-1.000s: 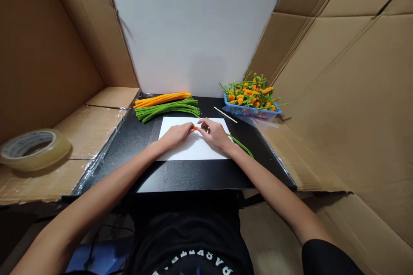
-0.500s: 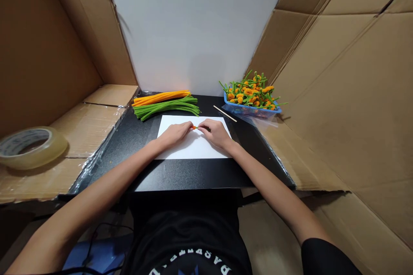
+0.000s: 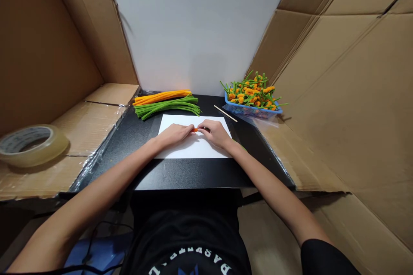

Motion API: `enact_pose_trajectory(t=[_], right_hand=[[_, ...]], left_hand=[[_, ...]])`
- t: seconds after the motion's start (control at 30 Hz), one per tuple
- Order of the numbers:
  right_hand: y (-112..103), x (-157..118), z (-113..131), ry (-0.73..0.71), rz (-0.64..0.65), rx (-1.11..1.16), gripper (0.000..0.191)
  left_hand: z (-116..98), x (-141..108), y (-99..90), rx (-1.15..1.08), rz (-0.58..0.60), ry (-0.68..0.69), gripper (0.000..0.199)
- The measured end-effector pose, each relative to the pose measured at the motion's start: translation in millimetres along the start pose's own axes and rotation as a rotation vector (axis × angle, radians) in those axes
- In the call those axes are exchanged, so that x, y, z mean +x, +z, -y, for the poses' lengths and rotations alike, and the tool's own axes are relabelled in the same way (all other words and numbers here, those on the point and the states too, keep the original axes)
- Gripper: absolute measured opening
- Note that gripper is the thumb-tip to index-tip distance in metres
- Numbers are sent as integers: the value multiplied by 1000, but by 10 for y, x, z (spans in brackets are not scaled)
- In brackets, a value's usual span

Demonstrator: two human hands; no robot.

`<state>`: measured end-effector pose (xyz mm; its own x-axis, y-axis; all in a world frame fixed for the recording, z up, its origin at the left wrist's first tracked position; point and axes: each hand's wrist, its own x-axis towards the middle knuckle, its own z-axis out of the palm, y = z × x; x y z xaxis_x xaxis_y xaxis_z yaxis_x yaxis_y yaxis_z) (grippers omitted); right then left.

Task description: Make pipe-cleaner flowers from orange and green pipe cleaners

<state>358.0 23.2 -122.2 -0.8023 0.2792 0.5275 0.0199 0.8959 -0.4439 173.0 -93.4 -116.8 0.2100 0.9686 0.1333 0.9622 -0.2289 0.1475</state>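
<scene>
Over a white sheet of paper [image 3: 193,150], my left hand [image 3: 176,134] and my right hand [image 3: 217,132] meet fingertip to fingertip. Between them shows a short bit of orange pipe cleaner [image 3: 195,129], pinched from the left by my left thumb and fingers. My right thumb and fingertips close on its other end. The fingers cover most of the piece, so its full shape is hidden. A green pipe cleaner tip [image 3: 242,147] peeks out beside my right wrist; I cannot tell whether it joins the orange bit.
Behind the paper lie bundles of orange pipe cleaners [image 3: 163,96] and green pipe cleaners [image 3: 167,107]. A thin wooden stick [image 3: 226,113] rests near a blue basket [image 3: 254,111] heaped with orange-and-green pieces. At left, a tape roll [image 3: 53,146] sits on cardboard. Cardboard walls flank the black table [image 3: 180,176].
More orange shows between my fingertips, and the green seen there earlier is gone from sight. Green now shows more clearly by my right wrist. Both hands stay nearly in place.
</scene>
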Motion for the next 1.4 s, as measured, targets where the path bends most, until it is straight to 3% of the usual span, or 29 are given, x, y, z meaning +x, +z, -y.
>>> enact_pose_trajectory(t=[0.37, 0.57, 0.87, 1.27, 1.4], right_hand=[[-78, 12, -2, 120, -75, 8, 14], [17, 12, 87, 113, -57, 31, 15], [-96, 21, 10, 163, -77, -60, 10], [19, 38, 71, 124, -85, -16, 17], [2, 39, 63, 155, -91, -14, 11]], left_hand=[[118, 23, 95, -82, -85, -86, 34], [46, 18, 105, -123, -94, -82, 32], [94, 38, 98, -103, -107, -111, 32], [53, 45, 126, -83, -98, -89, 32], [93, 55, 117, -79, -94, -113, 33]])
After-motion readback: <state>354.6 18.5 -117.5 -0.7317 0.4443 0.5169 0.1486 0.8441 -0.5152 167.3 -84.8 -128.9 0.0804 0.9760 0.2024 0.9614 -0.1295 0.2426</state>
